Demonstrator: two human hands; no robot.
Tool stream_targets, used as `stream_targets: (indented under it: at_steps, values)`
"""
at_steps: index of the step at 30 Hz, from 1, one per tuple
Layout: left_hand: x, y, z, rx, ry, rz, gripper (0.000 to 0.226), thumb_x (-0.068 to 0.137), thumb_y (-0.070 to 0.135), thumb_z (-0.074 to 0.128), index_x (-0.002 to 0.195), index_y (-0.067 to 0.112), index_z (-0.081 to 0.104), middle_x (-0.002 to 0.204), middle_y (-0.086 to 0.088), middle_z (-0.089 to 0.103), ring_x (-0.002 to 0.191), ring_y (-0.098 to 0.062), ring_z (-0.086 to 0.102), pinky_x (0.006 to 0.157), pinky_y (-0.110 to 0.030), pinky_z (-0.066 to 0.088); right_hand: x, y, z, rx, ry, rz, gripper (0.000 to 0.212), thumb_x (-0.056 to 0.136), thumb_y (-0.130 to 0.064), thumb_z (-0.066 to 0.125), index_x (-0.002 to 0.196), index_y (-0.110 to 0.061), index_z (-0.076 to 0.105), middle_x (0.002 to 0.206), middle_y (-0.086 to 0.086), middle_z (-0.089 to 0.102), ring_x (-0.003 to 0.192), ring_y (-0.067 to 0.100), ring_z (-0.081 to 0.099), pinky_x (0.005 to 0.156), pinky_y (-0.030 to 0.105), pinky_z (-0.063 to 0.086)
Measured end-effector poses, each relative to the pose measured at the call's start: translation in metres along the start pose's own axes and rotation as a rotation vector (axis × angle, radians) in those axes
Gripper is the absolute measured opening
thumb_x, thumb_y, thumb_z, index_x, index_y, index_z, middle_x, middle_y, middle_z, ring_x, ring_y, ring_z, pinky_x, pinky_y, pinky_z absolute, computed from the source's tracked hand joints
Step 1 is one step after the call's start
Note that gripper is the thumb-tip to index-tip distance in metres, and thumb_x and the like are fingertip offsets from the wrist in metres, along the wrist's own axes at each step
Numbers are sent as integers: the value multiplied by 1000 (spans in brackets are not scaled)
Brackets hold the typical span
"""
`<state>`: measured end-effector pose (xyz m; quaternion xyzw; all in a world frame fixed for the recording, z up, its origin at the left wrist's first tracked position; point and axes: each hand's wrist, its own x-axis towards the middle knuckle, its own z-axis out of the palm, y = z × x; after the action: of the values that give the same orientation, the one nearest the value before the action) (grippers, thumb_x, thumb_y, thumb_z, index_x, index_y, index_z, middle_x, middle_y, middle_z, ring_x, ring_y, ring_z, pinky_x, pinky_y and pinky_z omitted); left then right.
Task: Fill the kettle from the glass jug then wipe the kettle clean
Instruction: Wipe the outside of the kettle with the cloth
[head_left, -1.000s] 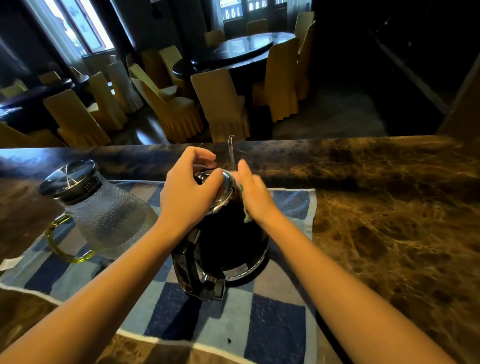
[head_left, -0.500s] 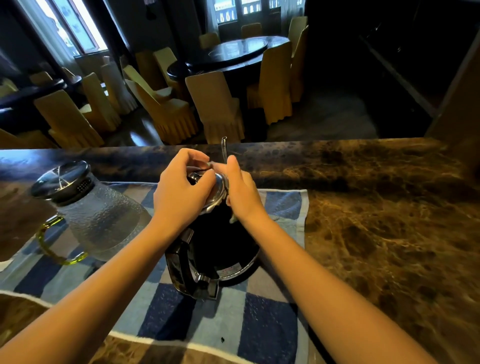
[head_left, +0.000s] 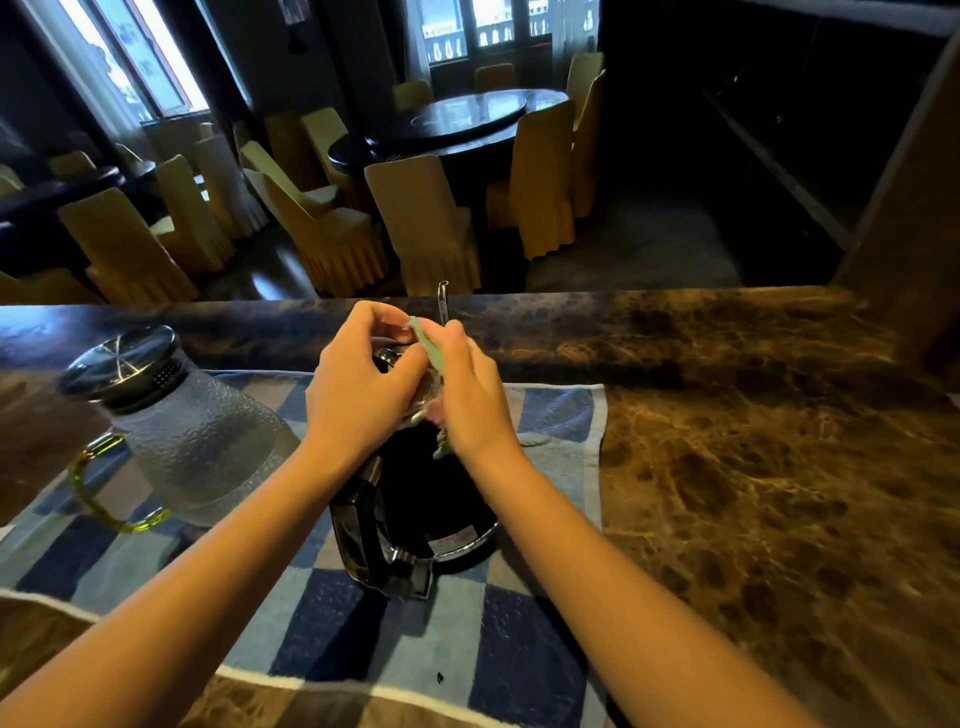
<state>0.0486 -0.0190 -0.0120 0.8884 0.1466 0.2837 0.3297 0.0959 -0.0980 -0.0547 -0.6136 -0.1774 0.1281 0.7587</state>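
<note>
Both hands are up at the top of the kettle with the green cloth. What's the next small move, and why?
Probably press the cloth back down onto the lid and resume rubbing. The right hand pinches the cloth, one end raised above the kettle, while the left hand sits over the lid area, so the cloth seems off the surface. The glass jug stands aside, capped.

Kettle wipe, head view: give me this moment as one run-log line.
phase: wiping | kettle: upright on checked towel | both hands over lid | right pinches green cloth | glass jug: left, lidded
</note>
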Motion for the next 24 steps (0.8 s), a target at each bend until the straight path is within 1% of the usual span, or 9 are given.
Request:
stream_targets:
  at_steps: [3,6,8,11,14,18,21,22,24]
  values:
    - [0,0,-1,10,4,-21,21,75,36,57,96,33,55,95,14,64,97,-8,63,88,-44,52,7,20,-22,-222,9,108,51,98,-51,27,82,-31,71,77,3,69,80,18,61,84,38,46]
    - [1,-1,-2,15,-9,-23,23,75,35,56,97,33,54,96,14,63,99,-9,63,90,-45,51,-2,50,-35,-172,114,291,42,96,-45,38,74,-24,68,60,-1,59,65,20,56,70,38,45]
    - [1,-2,-1,15,-14,-17,23,75,35,56,98,34,54,95,16,63,100,-9,63,90,-46,51,-10,64,-32,-163,158,300,50,87,-61,37,77,-21,65,74,2,65,73,23,61,79,44,52]
    - [2,-4,-1,18,-13,-16,23,75,36,56,97,37,54,94,19,63,99,-9,63,90,-47,51,-19,48,-19,-119,145,210,72,72,-83,25,102,-32,67,111,0,64,107,21,59,95,50,48]
    - [2,-4,-1,7,-2,-14,23,74,38,56,97,37,54,94,18,63,98,-8,63,88,-46,52,-10,16,-12,36,-7,114,64,82,-68,27,111,-27,66,114,9,66,97,27,67,74,37,58]
    - [0,-3,-2,0,-9,-9,23,76,37,57,99,34,54,97,15,64,98,-7,63,89,-45,52,7,12,-18,-101,-56,67,46,98,-48,25,105,-34,68,107,-1,70,106,18,62,100,43,46]
    - [1,-3,-2,10,-18,-17,25,75,37,56,100,34,53,98,13,63,100,-10,62,91,-46,51,2,33,-30,-243,-23,146,42,100,-40,25,107,-33,67,92,-8,66,83,12,61,88,36,47]
    - [1,-3,-1,13,-17,-19,25,75,38,55,99,34,53,98,13,63,100,-10,62,91,-47,51,-5,40,-32,-280,3,151,38,100,-36,27,111,-33,64,96,-8,64,85,13,59,90,36,44]
    - [1,-3,-1,17,-10,-21,24,75,38,55,99,34,53,97,13,63,100,-12,63,91,-47,51,-22,45,-30,-382,32,96,36,102,-26,28,126,-27,55,127,-5,56,118,14,50,106,31,26]
